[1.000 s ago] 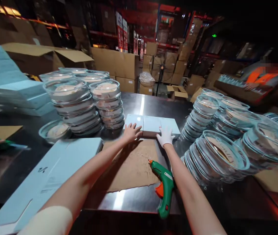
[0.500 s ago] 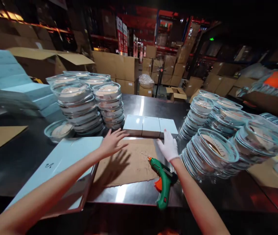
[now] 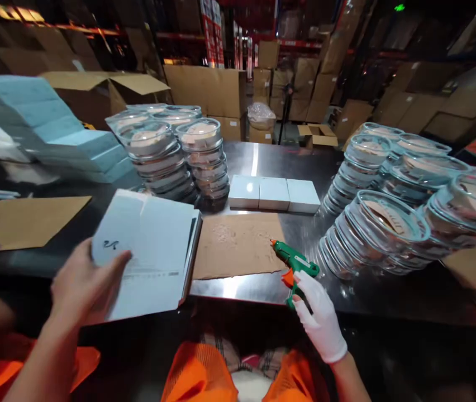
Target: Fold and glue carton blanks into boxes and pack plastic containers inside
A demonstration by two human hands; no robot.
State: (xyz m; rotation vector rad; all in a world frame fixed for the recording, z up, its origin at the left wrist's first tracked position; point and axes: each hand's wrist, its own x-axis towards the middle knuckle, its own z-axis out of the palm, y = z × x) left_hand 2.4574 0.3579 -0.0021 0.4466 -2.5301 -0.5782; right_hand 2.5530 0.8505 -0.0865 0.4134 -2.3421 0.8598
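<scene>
My bare left hand (image 3: 82, 282) grips the near left corner of a flat light-blue box blank (image 3: 150, 251), lifted off the top of a stack at the table's front edge. My right hand (image 3: 319, 315), in a white glove, reaches the handle of a green and orange glue gun (image 3: 294, 265) lying on the steel table (image 3: 263, 162); its fingertips touch the handle. A brown cardboard sheet (image 3: 238, 245) lies between the blank and the glue gun. Three small light-blue boxes (image 3: 274, 194) stand in a row behind the sheet.
Stacks of clear lidded round containers stand at the left (image 3: 166, 151) and lean at the right (image 3: 389, 218). Folded blue blanks (image 3: 53, 128) pile at far left beside a cardboard sheet (image 3: 28, 220). Cartons and shelving fill the background. My orange vest (image 3: 204, 374) shows below.
Both hands have drawn back from the row of small boxes. The left hand has taken hold of the box blank; the right hand has come down to the glue gun's handle. The camera has tilted down.
</scene>
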